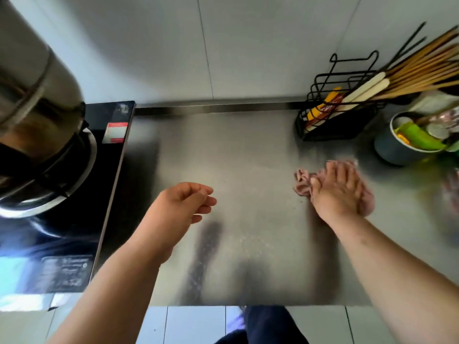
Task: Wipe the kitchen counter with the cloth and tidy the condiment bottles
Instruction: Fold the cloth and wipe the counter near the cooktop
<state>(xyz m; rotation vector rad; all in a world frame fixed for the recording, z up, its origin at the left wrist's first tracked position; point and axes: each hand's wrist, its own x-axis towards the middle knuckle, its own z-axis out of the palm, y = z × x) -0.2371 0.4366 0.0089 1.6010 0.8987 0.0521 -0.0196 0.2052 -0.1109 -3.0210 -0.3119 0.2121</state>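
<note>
Cloth (301,184), pink and bunched, is seen lying on the steel counter (248,150), toward its right side and in front of a black wire rack (335,130). It is pressed down by the right hand (337,189), whose fingers are laid out straight and spread over the fabric rather than curled round it; folds of the cloth show past the thumb side and under the far edge of the palm. The left hand (181,207) is held above the middle of the counter, well apart from the cloth, its fingers loosely bent and nothing grasped in it. A black glass stove (109,170) is set against the counter's left edge, and a steel pot (37,108) stands on its burner. Wooden chopsticks (422,68) are propped in the rack at the back right, against the pale wall (223,45). Just beside the rack a grey-blue cup (392,150) filled with green and yellow items is placed. What lies at the far right edge is too blurred to be told.
</note>
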